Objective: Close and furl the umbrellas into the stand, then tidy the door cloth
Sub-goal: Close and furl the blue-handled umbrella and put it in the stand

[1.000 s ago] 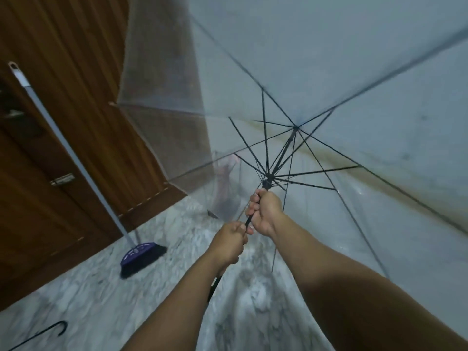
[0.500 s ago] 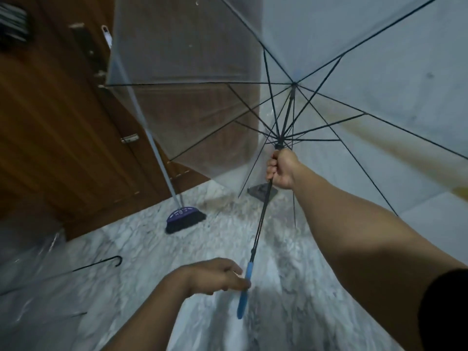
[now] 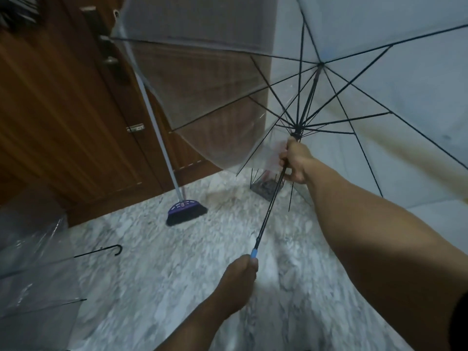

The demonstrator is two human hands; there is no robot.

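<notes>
The fingers of the right hand (image 3: 293, 160) are curled round the black shaft (image 3: 272, 206) just below the runner, and the fingers of the left hand (image 3: 239, 279) grip the blue handle (image 3: 254, 255) at the shaft's lower end.

At about 10 o'clock from the left hand a broom (image 3: 186, 210) stands with its purple head on the marble floor (image 3: 152, 262), its pale pole leaning up against the wooden door (image 3: 63, 110). At 9 o'clock a second clear umbrella (image 3: 38, 274) lies on the floor, its black crook handle (image 3: 115, 249) pointing toward the middle. A small dark object sits on the floor just behind the shaft; what it is cannot be told.

The open umbrella (image 3: 379, 59) fills the upper right: a clear canopy, fully spread, black ribs fanning from the hub at 1 o'clock, the canopy's left edge overlapping the door and the broom pole.
</notes>
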